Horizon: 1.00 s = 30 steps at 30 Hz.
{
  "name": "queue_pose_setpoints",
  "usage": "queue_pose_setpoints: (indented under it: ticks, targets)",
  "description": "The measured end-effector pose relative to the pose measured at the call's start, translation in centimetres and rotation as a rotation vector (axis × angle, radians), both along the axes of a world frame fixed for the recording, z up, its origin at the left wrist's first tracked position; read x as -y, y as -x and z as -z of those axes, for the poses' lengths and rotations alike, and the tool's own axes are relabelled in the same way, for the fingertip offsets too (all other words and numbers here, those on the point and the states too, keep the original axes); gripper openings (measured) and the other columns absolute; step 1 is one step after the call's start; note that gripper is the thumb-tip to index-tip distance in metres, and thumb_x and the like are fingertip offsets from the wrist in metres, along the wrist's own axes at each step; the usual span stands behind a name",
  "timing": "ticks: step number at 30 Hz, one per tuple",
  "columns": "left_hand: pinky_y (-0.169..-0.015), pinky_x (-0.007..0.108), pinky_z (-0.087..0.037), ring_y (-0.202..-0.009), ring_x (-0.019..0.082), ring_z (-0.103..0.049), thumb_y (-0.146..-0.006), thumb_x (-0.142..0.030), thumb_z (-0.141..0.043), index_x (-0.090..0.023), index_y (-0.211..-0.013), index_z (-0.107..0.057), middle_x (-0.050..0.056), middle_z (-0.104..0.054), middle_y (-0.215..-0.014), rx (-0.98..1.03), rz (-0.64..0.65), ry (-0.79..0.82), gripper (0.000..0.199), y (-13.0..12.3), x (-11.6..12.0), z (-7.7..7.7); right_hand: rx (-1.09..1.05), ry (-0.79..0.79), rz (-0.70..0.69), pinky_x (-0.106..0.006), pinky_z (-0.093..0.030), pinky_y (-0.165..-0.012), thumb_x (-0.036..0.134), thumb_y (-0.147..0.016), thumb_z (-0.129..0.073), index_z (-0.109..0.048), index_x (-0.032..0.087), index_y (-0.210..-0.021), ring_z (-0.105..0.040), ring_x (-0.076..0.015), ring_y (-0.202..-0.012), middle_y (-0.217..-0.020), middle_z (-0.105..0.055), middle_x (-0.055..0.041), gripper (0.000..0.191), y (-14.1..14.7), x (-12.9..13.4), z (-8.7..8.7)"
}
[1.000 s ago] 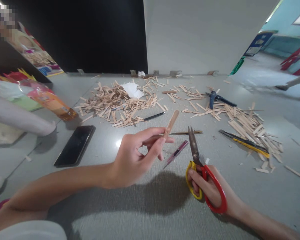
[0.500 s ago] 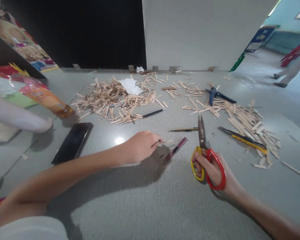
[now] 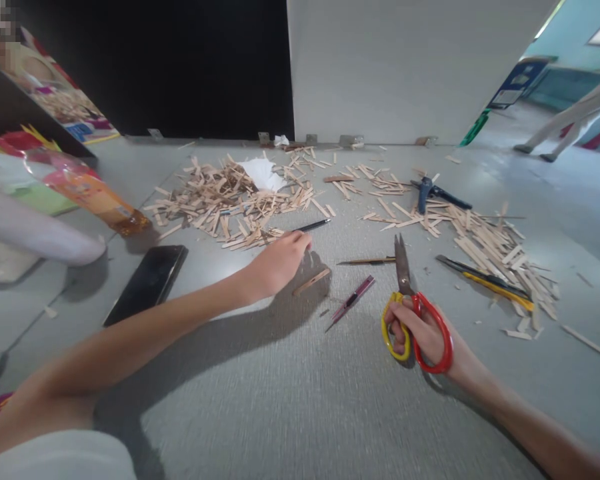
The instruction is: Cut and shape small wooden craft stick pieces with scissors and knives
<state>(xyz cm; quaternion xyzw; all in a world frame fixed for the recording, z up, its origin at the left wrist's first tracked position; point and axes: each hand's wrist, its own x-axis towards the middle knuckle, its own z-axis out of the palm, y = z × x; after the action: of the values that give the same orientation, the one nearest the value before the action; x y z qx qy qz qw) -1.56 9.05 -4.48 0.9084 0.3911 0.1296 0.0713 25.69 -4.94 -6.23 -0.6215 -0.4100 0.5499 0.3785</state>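
Note:
My right hand has its fingers through the handles of scissors, one handle yellow and the other red, with the blades pointing away from me and nearly together. Over the middle of the table, my left hand is bent down with its fingers drawn together; whether anything is between them is hidden. A black pen lies just beyond those fingers. Below them is a short flat wooden stick. Between my hands lie a purple craft knife and a thin brown tool.
Loose wooden sticks are heaped at the back with white paper. More sticks surround dark blue pliers and a yellow-black cutter. A phone and a tilted bottle lie left, near another person's arm.
My left hand has moved away from me and slightly left, toward the pen, and the short stick now shows below it. My right hand with the scissors has barely moved. A person in the background has stepped.

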Motion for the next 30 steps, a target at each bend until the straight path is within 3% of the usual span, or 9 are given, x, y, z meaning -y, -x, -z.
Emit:
queue_pose_setpoints:
  ticks: [1, 4, 6, 8, 13, 19, 23, 27, 30]
  targets:
    - [-0.107, 0.052, -0.059, -0.129, 0.033, -0.070, -0.099, 0.000, -0.041, -0.013, -0.119, -0.070, 0.019, -0.075, -0.129, 0.005, -0.005, -0.040, 0.038, 0.0, -0.1, 0.1, 0.001, -0.003, -0.005, -0.025, -0.044, -0.038, 0.072, -0.077, -0.078, -0.061, 0.023, -0.065, -0.051, -0.0125, -0.038, -0.046, -0.052, 0.0049, 0.053, 0.0, -0.1, 0.0]
    - [-0.132, 0.072, -0.032, -0.163, 0.039, -0.041, -0.098, 0.007, -0.037, -0.007, -0.134, -0.070, 0.025, -0.059, -0.160, -0.037, 0.042, -0.237, 0.051, -0.1, 0.0, 0.2, -0.010, 0.001, 0.000, -0.024, -0.043, -0.038, 0.070, -0.076, -0.079, -0.062, 0.022, -0.064, -0.050, -0.0121, -0.038, -0.046, -0.052, 0.0048, 0.052, 0.0, -0.2, -0.1]
    - [-0.136, 0.071, -0.026, -0.167, 0.038, -0.031, -0.098, 0.009, -0.038, -0.007, -0.141, -0.068, 0.024, -0.049, -0.169, -0.123, 0.111, -0.369, 0.055, -0.3, 0.3, 0.1, -0.023, 0.011, 0.006, -0.024, -0.043, -0.038, 0.069, -0.075, -0.079, -0.061, 0.022, -0.064, -0.050, -0.0120, -0.039, -0.047, -0.052, 0.0046, 0.051, 0.1, -0.2, -0.1]
    - [-0.138, 0.063, -0.030, -0.167, 0.034, -0.029, -0.099, 0.010, -0.041, -0.008, -0.143, -0.068, 0.021, -0.046, -0.172, -0.228, 0.193, -0.430, 0.055, -0.5, 0.5, -0.1, -0.025, 0.019, 0.009, -0.024, -0.043, -0.038, 0.071, -0.073, -0.080, -0.061, 0.022, -0.064, -0.050, -0.0120, -0.039, -0.046, -0.052, 0.0045, 0.053, 0.2, -0.2, -0.1]
    - [-0.137, 0.045, -0.036, -0.166, 0.026, -0.033, -0.110, -0.001, -0.042, -0.008, -0.143, -0.068, 0.017, -0.046, -0.171, -0.357, 0.440, -0.428, 0.042, -1.1, 1.0, 0.0, 0.112, 0.015, 0.000, -0.027, -0.040, -0.039, 0.083, -0.068, -0.078, -0.055, 0.025, -0.061, -0.048, -0.0131, -0.039, -0.046, -0.052, 0.0032, 0.063, 0.2, -0.1, -0.5]
    - [-0.136, 0.039, -0.040, -0.163, 0.023, -0.038, -0.105, 0.004, -0.048, -0.013, -0.142, -0.071, 0.014, -0.049, -0.170, -0.170, 0.536, -0.344, 0.047, -1.4, 2.1, 0.0, 0.821, -0.397, 0.112, -0.034, -0.039, -0.055, 0.070, -0.086, -0.074, -0.060, 0.026, -0.067, -0.047, -0.0177, -0.050, -0.054, -0.058, -0.0020, 0.049, -1.8, -0.3, -1.4]
    - [-0.131, 0.036, -0.045, -0.156, 0.022, -0.051, -0.109, -0.001, -0.049, -0.010, -0.130, -0.075, 0.016, -0.064, -0.158, -0.203, 0.597, -0.580, 0.035, -1.5, 2.3, 0.0, 0.981, -0.401, 0.069, -0.035, -0.044, -0.058, 0.053, -0.088, -0.075, -0.073, 0.025, -0.085, -0.065, -0.0262, -0.060, -0.068, -0.073, -0.0079, 0.028, -2.4, -0.7, -1.0]
    - [-0.128, 0.035, -0.049, -0.139, 0.023, -0.070, -0.110, -0.010, -0.053, -0.008, -0.114, -0.081, 0.015, -0.079, -0.136, -0.202, 0.695, -0.950, 0.029, -1.8, 2.9, 0.2, 1.067, -0.510, 0.009, -0.042, -0.059, -0.073, 0.050, -0.097, -0.061, -0.079, 0.020, -0.112, -0.080, -0.0346, -0.086, -0.100, -0.085, -0.0154, 0.038, -2.6, -0.9, 0.3]
    - [-0.127, 0.036, -0.051, -0.131, 0.023, -0.075, -0.110, -0.018, -0.057, -0.013, -0.106, -0.083, 0.012, -0.084, -0.125, -0.143, 0.755, -1.010, 0.026, -2.1, 3.6, 0.5, 1.119, -0.670, -0.083, -0.046, -0.064, -0.081, 0.039, -0.106, -0.052, -0.079, 0.018, -0.116, -0.082, -0.0335, -0.093, -0.106, -0.085, -0.0163, 0.036, -2.8, -0.9, 1.3]
